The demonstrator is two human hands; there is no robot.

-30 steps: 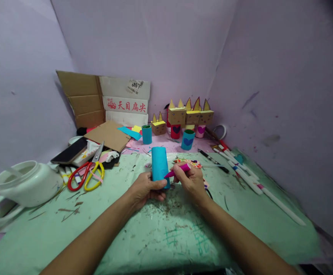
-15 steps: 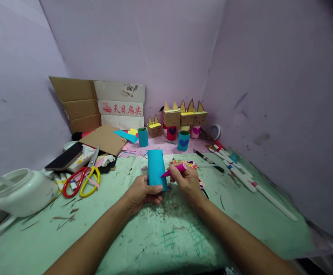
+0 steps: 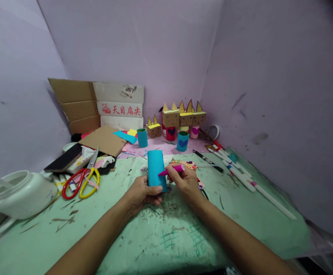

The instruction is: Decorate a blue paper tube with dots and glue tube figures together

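We note the left hand (image 3: 142, 194) clamped around the lower end of a blue tube (image 3: 155, 166), thumb across its front, above the middle of the green table cover (image 3: 120, 233). We see the right hand (image 3: 185, 182) pinching a pink marker (image 3: 175, 170), its tip at the tube's face, though contact is too fine to tell. We record scissors (image 3: 91, 163) lying open to the left.

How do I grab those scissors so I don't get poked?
Probably by the red loop and yellow loop, from the near side: both lie toward you, while the blades point away. Mind the pink strip across the yellow one.
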